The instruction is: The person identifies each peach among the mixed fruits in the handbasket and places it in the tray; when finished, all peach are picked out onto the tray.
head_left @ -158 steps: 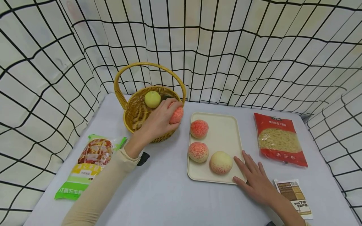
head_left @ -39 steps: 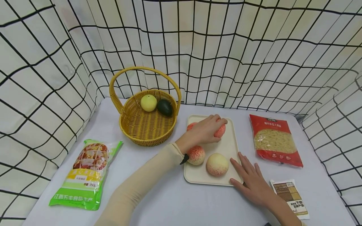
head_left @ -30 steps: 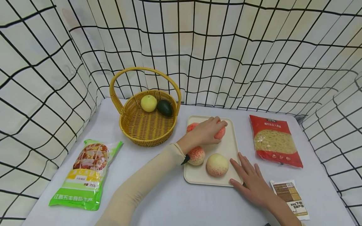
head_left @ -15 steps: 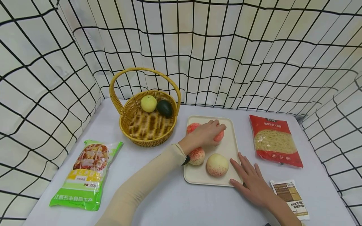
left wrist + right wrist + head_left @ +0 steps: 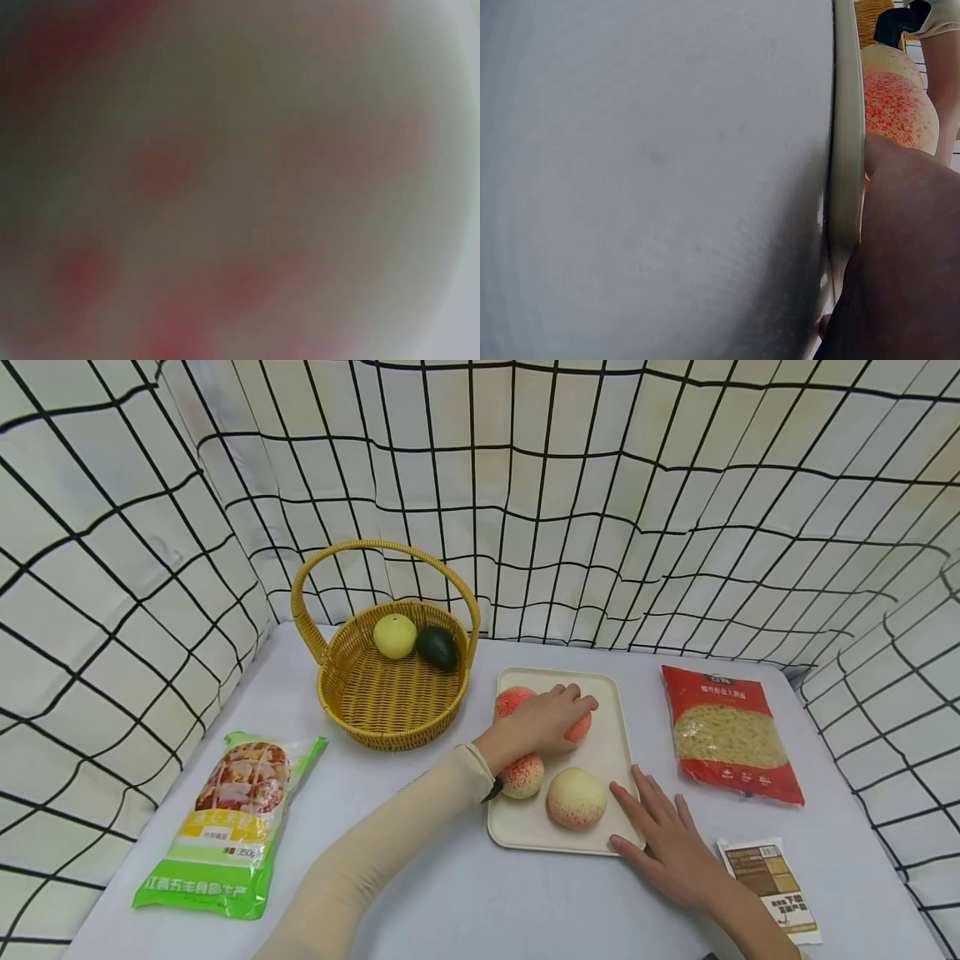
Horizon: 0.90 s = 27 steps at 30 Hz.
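Observation:
In the head view my left hand point(image 5: 542, 723) reaches across the cream tray point(image 5: 607, 752) and grips a red peach point(image 5: 579, 727) near its far right part, fingers curled over the fruit. Beneath my wrist are another red peach point(image 5: 513, 700) and a speckled peach point(image 5: 521, 776). A paler peach point(image 5: 577, 798) sits at the tray's front. My right hand point(image 5: 671, 843) lies with fingers spread at the tray's near right corner, thumb and fingertips on the rim. A blurred, red-flecked peach point(image 5: 247, 187) fills the left wrist view. The right wrist view shows the tray rim point(image 5: 847, 150) beside my hand.
A yellow wicker basket point(image 5: 393, 727) with a tall handle stands back left, holding a yellow-green round fruit point(image 5: 394, 636) and a dark green avocado point(image 5: 437, 647). Around lie a green food bag point(image 5: 225, 827), a red pasta bag point(image 5: 731, 735) and a brown-white packet point(image 5: 772, 889). Black netting surrounds the table.
Since the oldest frame, my left hand has carried the red peach from the basket's right side onto the tray. Over the last second it shifts only slightly towards me. My right hand stays put.

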Tool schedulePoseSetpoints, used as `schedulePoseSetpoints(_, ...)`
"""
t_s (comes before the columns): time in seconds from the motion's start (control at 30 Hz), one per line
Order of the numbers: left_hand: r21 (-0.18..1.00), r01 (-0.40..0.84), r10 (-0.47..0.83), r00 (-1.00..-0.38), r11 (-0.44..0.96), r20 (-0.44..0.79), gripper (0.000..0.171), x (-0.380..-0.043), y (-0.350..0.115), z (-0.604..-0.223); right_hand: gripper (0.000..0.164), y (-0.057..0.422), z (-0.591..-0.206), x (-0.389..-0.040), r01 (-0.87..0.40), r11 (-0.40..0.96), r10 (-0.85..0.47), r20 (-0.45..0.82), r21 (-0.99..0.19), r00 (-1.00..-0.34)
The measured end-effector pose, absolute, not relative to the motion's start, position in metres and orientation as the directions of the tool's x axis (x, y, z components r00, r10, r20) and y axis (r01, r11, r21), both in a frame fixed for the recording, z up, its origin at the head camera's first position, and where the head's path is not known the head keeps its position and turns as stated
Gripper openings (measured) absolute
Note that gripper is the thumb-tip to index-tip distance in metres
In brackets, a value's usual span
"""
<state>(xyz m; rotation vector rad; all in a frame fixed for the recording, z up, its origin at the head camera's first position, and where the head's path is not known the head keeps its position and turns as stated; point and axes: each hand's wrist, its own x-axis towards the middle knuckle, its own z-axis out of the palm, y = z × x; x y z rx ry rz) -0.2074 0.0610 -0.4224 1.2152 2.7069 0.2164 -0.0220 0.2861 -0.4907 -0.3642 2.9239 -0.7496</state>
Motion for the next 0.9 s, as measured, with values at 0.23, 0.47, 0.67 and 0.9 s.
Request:
schedulePoseSetpoints(0.23, 0.192, 0.731, 0.754, -0.652, 0.655, -0.087, 0.059, -0.2073, 0.0607, -0.4239, 0.075, 0.2868, -0.4921, -0.0229, -0.199, 0.854, -0.253, -0.050, -0.482, -0.966)
schedulePoseSetpoints(0.47, 0.200, 0.728, 0.753, -0.649, 0.655, -0.105, 0.062, -0.2068, 0.0605, -0.4213, 0.076, 0.2862, -0.4923, -0.0236, -0.186, 0.856, -0.249, -0.068, -0.482, -0.966)
schedulePoseSetpoints(0.67, 0.191, 0.730, 0.754, -0.649, 0.656, -0.105, 0.064, -0.2059, 0.0615, -0.4211, 0.076, 0.2858, -0.4920, -0.0238, -0.181, 0.856, -0.247, -0.075, -0.484, -0.966)
schedulePoseSetpoints(0.9, 0.180, 0.733, 0.754, -0.648, 0.656, -0.109, 0.065, -0.2056, 0.0617, -0.4201, 0.076, 0.2861, -0.4918, -0.0234, -0.184, 0.853, -0.250, -0.071, -0.489, -0.966)
